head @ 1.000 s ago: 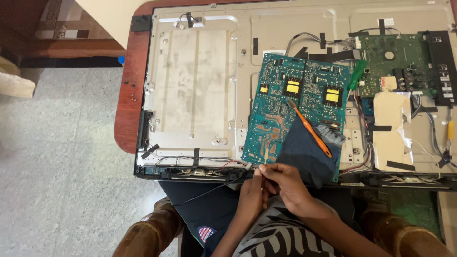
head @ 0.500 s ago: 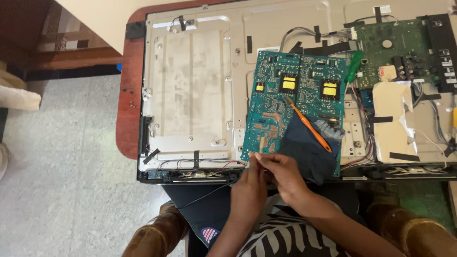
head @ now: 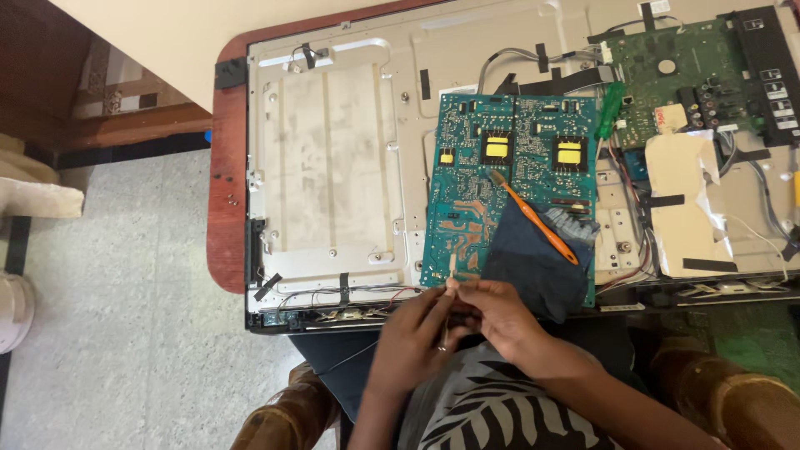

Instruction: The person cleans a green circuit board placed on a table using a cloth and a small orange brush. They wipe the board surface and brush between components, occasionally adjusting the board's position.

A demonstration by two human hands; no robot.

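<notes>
My left hand and my right hand meet at the near edge of an opened flat screen's back. Together they pinch a thin pale stick, whose tip points up over the lower edge of a green circuit board. Just right of my right hand, a dark blue cloth lies on the board's lower right corner. An orange toothbrush lies slanted across the cloth and board. Part of the stick is hidden by my fingers.
The grey metal back panel lies on a reddish wooden table. A second green board with a black strip sits at the far right, above a taped beige sheet. Wires run along the near edge. Wooden chair arms flank my lap.
The view has shifted and come closer. My hands stay together at the board's lower edge, still working the thin stick. The toothbrush and cloth have not moved.
</notes>
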